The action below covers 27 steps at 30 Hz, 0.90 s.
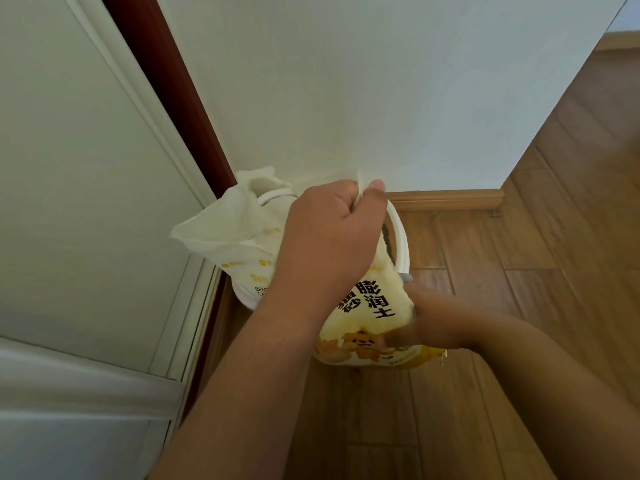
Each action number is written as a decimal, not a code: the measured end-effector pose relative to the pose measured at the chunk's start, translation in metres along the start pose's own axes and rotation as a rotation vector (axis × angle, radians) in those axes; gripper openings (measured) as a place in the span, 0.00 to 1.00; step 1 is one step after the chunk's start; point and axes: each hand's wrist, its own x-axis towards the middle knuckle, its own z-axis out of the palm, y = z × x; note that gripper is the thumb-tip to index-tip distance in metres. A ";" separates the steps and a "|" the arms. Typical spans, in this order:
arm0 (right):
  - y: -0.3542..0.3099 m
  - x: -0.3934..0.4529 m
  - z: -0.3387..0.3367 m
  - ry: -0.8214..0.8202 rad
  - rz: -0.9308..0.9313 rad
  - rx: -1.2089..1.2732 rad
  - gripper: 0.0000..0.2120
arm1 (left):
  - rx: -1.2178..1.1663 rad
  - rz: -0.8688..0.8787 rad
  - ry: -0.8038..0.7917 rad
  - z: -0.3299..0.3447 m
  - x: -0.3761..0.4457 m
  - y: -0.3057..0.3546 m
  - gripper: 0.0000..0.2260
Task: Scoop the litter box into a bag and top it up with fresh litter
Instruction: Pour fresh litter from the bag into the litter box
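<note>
A yellow and white litter bag [375,308] with black printed characters is tipped over a round white litter box [401,244] that stands on the floor against the wall. My left hand [329,233] grips the bag's torn top edge from above, thumb and fingers curled round the plastic. My right hand [429,322] holds the bag's lower end from the right side, blurred, its fingers pressed into the bag. The bag's loose white mouth [225,220] flaps out to the left. A strip of dark grey litter [387,240] shows inside the box at the right rim. Most of the box is hidden by the bag and my hand.
A white wall [363,91] rises right behind the box. A white door with a dark red frame [173,98] stands at the left. Wooden floor [519,271] spreads to the right and front, with a wooden skirting board [450,199] along the wall.
</note>
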 end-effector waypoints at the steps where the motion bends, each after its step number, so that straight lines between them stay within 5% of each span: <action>1: 0.002 0.001 0.004 -0.012 -0.005 0.032 0.34 | -0.007 0.004 -0.002 0.000 0.000 0.000 0.25; 13: 0.042 0.011 0.034 -0.133 -0.007 0.336 0.44 | -0.165 0.035 0.138 -0.028 0.004 0.014 0.27; 27: 0.010 -0.008 0.030 0.152 0.086 0.230 0.20 | -0.136 0.000 0.223 -0.053 0.012 0.003 0.27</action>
